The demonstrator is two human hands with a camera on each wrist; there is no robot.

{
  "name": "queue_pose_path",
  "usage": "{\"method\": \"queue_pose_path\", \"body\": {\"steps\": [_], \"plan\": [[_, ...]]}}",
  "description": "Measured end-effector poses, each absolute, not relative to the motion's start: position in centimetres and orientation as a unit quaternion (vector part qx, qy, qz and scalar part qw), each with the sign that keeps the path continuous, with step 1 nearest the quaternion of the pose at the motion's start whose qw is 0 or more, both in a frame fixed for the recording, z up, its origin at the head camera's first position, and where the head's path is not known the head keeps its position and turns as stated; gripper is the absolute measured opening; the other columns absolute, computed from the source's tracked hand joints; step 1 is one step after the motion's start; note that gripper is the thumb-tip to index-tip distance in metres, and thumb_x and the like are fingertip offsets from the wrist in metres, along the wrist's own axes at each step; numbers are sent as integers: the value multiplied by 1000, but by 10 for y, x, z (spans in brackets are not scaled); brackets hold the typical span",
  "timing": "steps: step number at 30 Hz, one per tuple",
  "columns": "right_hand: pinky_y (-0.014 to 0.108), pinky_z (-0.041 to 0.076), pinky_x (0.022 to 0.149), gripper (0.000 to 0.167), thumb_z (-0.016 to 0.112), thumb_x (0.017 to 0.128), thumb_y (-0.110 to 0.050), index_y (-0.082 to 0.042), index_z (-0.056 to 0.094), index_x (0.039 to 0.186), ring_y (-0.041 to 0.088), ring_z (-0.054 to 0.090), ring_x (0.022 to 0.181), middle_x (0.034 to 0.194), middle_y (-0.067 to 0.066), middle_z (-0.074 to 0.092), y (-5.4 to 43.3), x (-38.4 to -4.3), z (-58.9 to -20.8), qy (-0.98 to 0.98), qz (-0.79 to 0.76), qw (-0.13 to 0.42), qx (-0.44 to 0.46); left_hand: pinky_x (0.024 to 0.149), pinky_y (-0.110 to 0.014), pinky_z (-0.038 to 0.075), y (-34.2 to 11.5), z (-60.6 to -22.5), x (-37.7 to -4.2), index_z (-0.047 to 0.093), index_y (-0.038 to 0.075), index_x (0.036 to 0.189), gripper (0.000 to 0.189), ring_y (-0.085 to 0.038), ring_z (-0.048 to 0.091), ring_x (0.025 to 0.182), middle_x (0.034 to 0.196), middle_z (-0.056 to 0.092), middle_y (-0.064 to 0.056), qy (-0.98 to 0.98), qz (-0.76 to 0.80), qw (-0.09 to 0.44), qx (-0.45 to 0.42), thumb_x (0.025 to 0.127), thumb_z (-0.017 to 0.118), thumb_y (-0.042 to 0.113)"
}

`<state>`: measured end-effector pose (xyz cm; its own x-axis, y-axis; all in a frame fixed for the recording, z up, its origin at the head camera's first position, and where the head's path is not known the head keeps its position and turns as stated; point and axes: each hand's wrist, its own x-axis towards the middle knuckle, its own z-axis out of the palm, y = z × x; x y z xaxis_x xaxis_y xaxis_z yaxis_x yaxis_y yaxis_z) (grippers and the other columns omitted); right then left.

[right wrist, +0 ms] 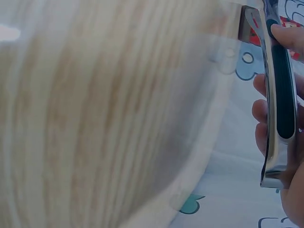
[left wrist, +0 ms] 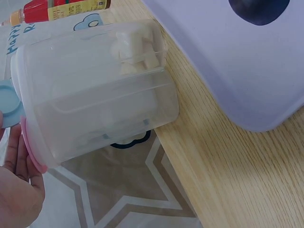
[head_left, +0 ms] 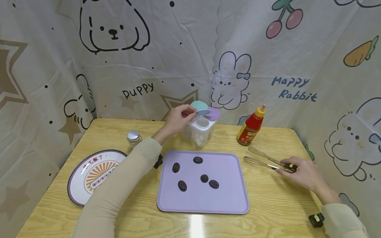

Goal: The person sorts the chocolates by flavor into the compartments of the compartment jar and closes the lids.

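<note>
- The table (head_left: 274, 211) is carrying everything, its taller things standing toward the back edge, probably to leave the front within easy reach.
- The purple tray (head_left: 205, 201) is lying flat at the table's middle, likely so both my hands are having equal access.
- The plate (head_left: 76, 177) is resting by the table's left edge, partly behind my sleeve, seemingly set aside from the tray.
- The clear container (left wrist: 95, 95) is standing near the table's back edge, beyond the tray's far edge; white pieces (head_left: 198, 138) are lying inside.
- My right hand (head_left: 303, 175) is grasping the tongs (right wrist: 284, 95) by their handle, off the tray's right edge; their arms are spreading, apparently because I am not squeezing.
- The sauce bottle (head_left: 251, 127) is standing toward the table's back right corner, out of the tray's way.
- The silver-capped jar (head_left: 134, 136) is standing behind the plate, toward the back left corner.
- My left hand (head_left: 180, 118) is pinching the blue lid (head_left: 203, 112) at its edge, presumably so it is not covering the round opening below.
- Five dark chocolates (head_left: 182, 185) are lying on the tray: two near its left edge, one by its far edge, two close together around its middle.
</note>
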<state>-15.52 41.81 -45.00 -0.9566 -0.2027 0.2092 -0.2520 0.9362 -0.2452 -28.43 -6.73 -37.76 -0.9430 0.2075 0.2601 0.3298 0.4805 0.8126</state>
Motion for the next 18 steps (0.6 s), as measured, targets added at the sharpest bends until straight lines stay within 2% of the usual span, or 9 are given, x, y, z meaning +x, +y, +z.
{"method": "queue_pose_path", "body": {"steps": [8,14,18], "plan": [[26,46,61,42,85,86,-47,-13,81,111,3,61,73,104,12,81,420,-157,-455,-982,135,74,113,99,-40,57,-67,-379,-284,73,10,117,18,-25,67,108,120,75,-9,-859,-484,63,-156,105,67,22],[26,48,63,50,81,89,-52,-12,80,117,9,65,78,110,15,80,423,-159,-456,-985,143,28,93,99,-40,57,-67,-379,-285,73,11,116,18,-25,67,108,119,75,-9,-858,-484,63,-156,105,67,23],[25,48,62,51,82,88,-52,-10,79,117,8,65,77,110,15,80,424,-159,-458,-985,150,13,89,99,-41,57,-67,-379,-285,73,11,116,17,-25,67,108,119,75,-9,-858,-485,65,-159,105,67,23]]}}
